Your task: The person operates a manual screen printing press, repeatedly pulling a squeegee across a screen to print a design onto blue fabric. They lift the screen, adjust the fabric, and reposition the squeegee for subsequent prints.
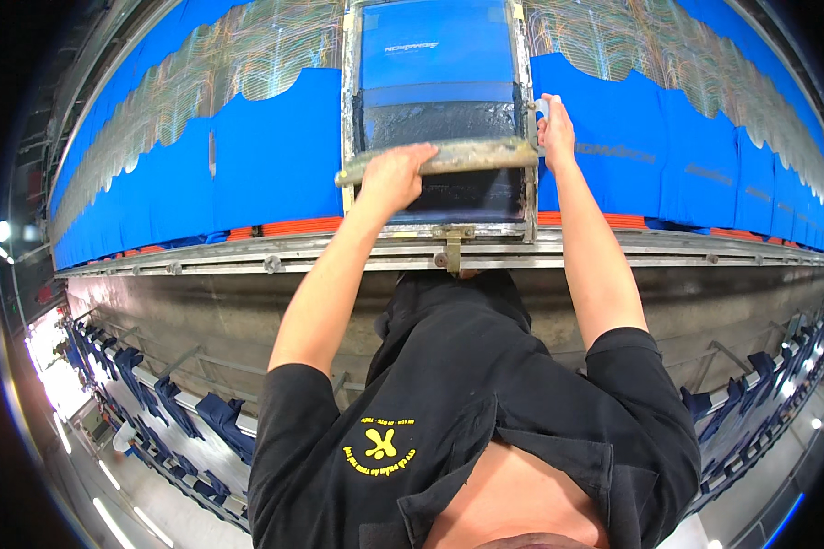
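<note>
A screen-printing frame (pixel 442 55) lies over blue fabric at the top middle, with dark ink spread across the lower half of its mesh. My left hand (pixel 395 176) is closed on a long, stained squeegee (pixel 471 156) that lies slightly slanted across the frame. My right hand (pixel 555 133) grips a pale handle (pixel 541 113) at the frame's right side. Below the frame, a metal bracket (pixel 453 247) sits at the rail.
Blue cut fabric pieces (pixel 275 146) line the long printing bed on both sides of the frame, some with printed marks. A metal rail (pixel 320 252) runs along the near edge. Behind me, dark garment pieces (pixel 220 416) lie along another long rack.
</note>
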### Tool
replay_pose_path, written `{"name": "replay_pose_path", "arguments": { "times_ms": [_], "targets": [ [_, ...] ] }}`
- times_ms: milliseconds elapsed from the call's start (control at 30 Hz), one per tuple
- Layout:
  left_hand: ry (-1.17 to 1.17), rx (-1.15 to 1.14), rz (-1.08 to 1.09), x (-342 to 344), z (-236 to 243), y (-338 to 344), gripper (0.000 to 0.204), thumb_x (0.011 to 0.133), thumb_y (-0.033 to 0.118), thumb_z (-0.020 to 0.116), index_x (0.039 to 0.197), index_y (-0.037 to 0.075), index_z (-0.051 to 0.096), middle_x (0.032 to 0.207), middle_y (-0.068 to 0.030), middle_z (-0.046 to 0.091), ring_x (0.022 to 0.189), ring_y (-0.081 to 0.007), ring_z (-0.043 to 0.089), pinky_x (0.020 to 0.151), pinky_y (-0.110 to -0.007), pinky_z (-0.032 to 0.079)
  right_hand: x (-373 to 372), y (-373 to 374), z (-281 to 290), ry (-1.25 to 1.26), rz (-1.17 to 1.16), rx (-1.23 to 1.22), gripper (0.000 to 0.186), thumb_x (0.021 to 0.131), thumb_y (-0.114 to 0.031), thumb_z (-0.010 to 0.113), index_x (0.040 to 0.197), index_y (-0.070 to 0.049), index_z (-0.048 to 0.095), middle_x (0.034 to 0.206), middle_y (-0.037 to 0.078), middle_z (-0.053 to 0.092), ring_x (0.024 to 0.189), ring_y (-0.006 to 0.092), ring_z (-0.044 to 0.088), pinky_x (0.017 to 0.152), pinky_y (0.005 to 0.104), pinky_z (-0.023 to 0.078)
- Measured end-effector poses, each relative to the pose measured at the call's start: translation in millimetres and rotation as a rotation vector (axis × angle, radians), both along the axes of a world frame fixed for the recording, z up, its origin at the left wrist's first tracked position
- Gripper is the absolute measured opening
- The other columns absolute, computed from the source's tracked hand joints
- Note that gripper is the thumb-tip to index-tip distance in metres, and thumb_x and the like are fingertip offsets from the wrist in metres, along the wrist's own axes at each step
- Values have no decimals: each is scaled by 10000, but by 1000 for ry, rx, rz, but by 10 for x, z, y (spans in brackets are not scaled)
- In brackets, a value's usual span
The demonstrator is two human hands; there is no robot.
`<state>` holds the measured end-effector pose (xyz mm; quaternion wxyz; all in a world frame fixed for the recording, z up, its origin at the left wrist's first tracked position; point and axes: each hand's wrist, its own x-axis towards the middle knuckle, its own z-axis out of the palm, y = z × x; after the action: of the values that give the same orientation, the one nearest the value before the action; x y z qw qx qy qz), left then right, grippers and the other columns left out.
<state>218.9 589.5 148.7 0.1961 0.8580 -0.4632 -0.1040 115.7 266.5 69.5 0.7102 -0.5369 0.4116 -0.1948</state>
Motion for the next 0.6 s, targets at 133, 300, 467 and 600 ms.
{"name": "replay_pose_path", "arguments": {
  "times_ms": [133, 300, 467, 600],
  "targets": [
    [-20, 84, -28, 633, 109, -512, 544, 795, -6, 599, 1285, 158, 769, 1250, -139, 768, 1139, -384, 720, 984, -502, 583, -33, -22, -4, -18, -14, 26, 539, 1116, -586, 483, 1361, -153, 693, 726, -36, 497, 576, 65, 410, 507, 254, 321],
    [54, 216, -73, 1177, 92, -789, 575, 814, 46, 625, 1364, 167, 740, 1186, -183, 776, 1099, -405, 726, 971, -514, 582, -1, 49, 86, 58, 12, 4, 580, 1135, -586, 431, 1408, -131, 665, 712, -32, 479, 571, 67, 381, 515, 261, 316],
    [78, 325, -145, 1465, 176, -681, 587, 874, 419, 787, 1397, 161, 719, 1168, -196, 780, 1116, -407, 726, 971, -501, 583, 2, -37, 117, 156, 17, -522, 544, 1103, -499, 568, 1426, -70, 655, 925, 65, 661, 781, 202, 614, 727, 346, 515],
    [5, 524, -42, 1693, 346, -299, 637, 900, 703, 699, 1179, 141, 806, 1025, -162, 802, 1012, -389, 756, 856, -500, 612, 436, 61, 717, -69, 330, -1387, 601, 856, -534, 851, 1168, -27, 768, 1111, 158, 765, 1028, 383, 717, 915, 471, 578]
  ]
}}
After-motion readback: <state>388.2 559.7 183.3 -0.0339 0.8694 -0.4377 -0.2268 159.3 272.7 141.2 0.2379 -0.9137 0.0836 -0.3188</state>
